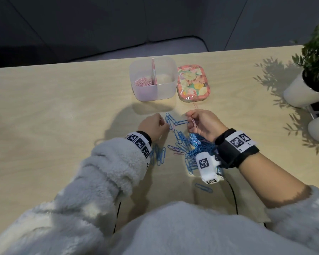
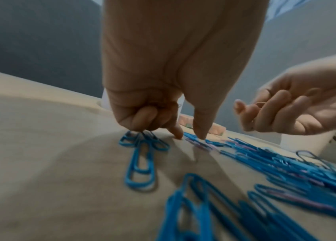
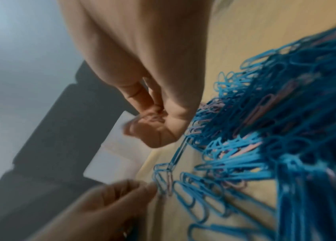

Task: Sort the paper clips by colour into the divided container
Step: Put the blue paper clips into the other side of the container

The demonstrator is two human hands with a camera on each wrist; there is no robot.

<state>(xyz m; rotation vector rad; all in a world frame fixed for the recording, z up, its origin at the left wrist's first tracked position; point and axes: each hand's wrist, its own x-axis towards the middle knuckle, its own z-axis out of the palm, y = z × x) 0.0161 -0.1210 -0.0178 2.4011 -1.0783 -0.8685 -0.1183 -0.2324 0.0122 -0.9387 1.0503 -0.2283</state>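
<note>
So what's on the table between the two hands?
In the head view, a few linked blue paper clips lie between the left hand and right hand, with one pink clip among them.

Desk under my hands: pale wood-grain, matt, smooth. Blue paper clips look plastic-coated w/ slight sheen; a few pink clips mixed in, same finish. Divided container nr far edge: frosted translucent plastic, smooth. Floral tin beside it is glossy. My sleeves: fluffy grey fleece. Wrist straps: black cloth, matt. Plant pot at right edge: white, smooth.
</note>
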